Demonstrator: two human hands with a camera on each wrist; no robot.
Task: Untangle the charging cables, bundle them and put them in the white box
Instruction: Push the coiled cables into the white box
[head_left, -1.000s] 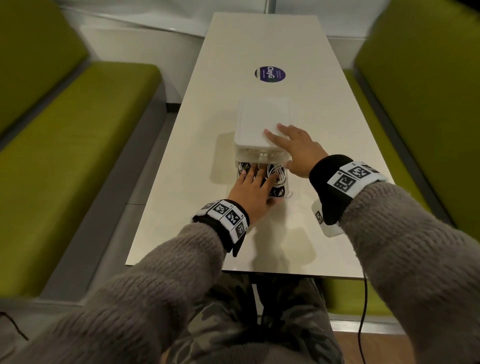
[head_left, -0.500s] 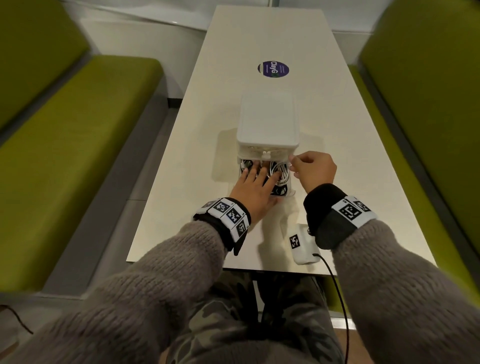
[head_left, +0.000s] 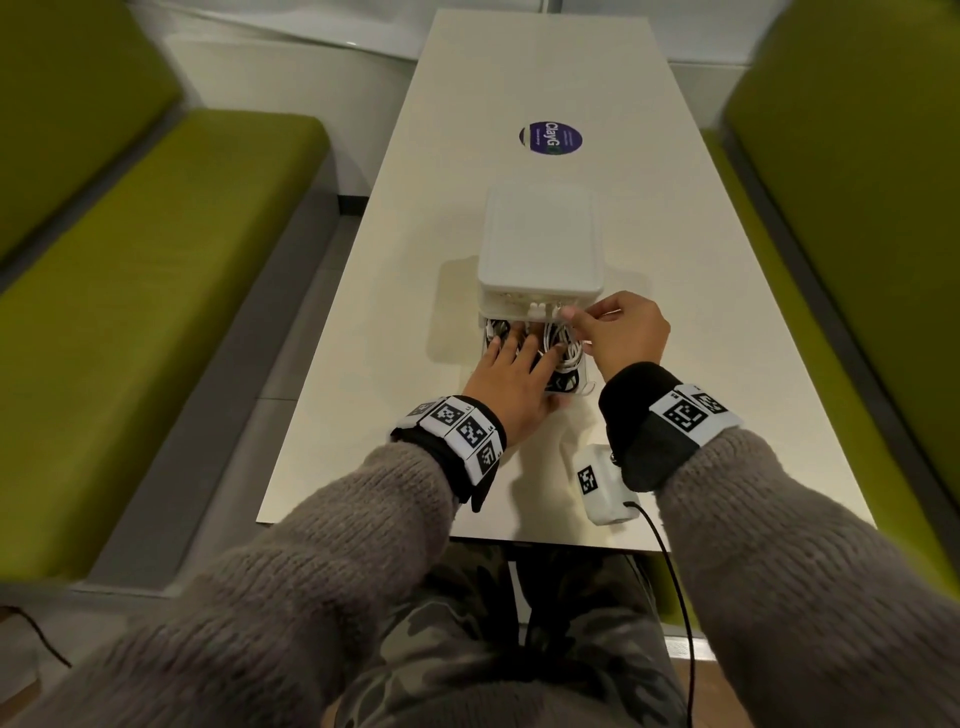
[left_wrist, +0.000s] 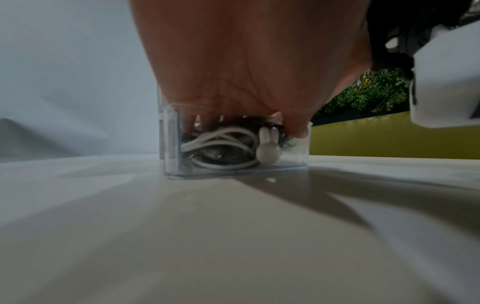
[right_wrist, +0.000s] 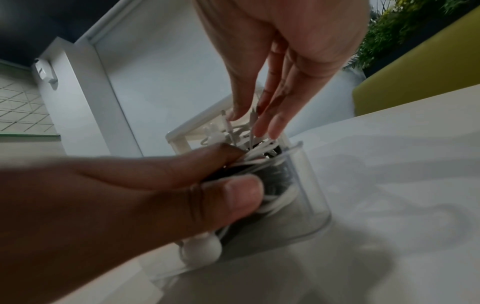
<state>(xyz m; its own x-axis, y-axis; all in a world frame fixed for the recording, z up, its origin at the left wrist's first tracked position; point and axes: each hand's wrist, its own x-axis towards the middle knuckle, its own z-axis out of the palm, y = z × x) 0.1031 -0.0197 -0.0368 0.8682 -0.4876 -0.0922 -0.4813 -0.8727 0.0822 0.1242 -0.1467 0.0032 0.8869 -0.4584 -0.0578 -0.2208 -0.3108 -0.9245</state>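
The white box (head_left: 540, 244) sits mid-table with its lid tilted up over a clear base (left_wrist: 174, 144). Coiled white and dark charging cables (head_left: 558, 338) fill the base, and one bundle carries a rabbit-shaped tie (left_wrist: 267, 148). My left hand (head_left: 519, 353) lies flat in the opening, its straight fingers pressing down on the cables (left_wrist: 221, 135). My right hand (head_left: 569, 314) is at the box's front right, under the lid edge. Its thumb and forefinger pinch a white cable (right_wrist: 262, 150) that sticks up there. The box's far half is hidden by the lid.
The white table (head_left: 701, 364) runs away from me with a round purple sticker (head_left: 550, 137) beyond the box. A small white device (head_left: 602, 483) with a black lead lies near the front edge, under my right wrist. Green benches (head_left: 156, 260) (head_left: 857, 208) flank the table.
My right hand came off the top of the lid, drew back to the box's front right and now pinches a white cable. My left hand stays pressed on the cables.
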